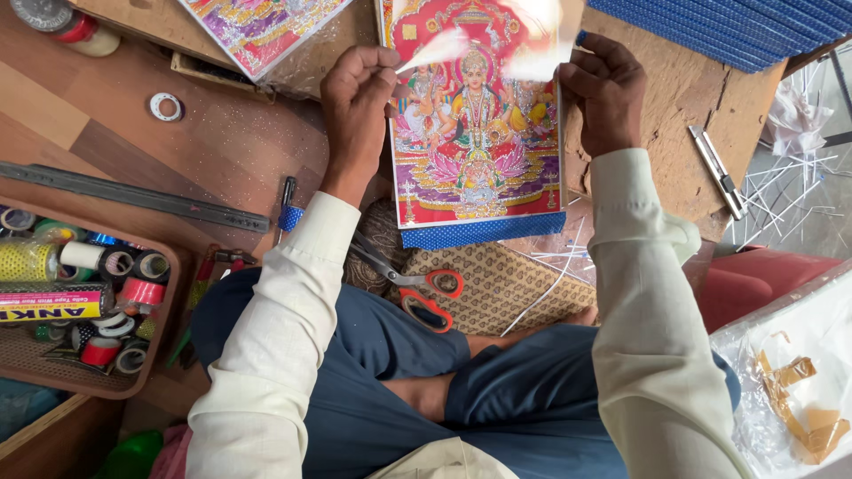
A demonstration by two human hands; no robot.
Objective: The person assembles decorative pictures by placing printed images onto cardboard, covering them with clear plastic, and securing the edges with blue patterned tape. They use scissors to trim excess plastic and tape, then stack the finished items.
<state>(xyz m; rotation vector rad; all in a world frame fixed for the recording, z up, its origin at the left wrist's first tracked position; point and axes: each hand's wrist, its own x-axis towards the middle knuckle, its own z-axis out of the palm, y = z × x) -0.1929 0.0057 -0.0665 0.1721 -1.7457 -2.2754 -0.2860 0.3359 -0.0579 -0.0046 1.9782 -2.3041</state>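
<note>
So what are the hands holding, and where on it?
Both hands, left hand and right hand, pinch a clear plastic sheet at its side edges, over the top of the colourful picture.

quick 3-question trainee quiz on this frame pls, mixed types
1. True or false: both hands, left hand and right hand, grip the top of the picture.
2. What colour are the handles of the scissors?
3. The tray of tape rolls lies on which side of the person: A left, B right?

Key: 1 true; 2 red; 3 A.
</note>
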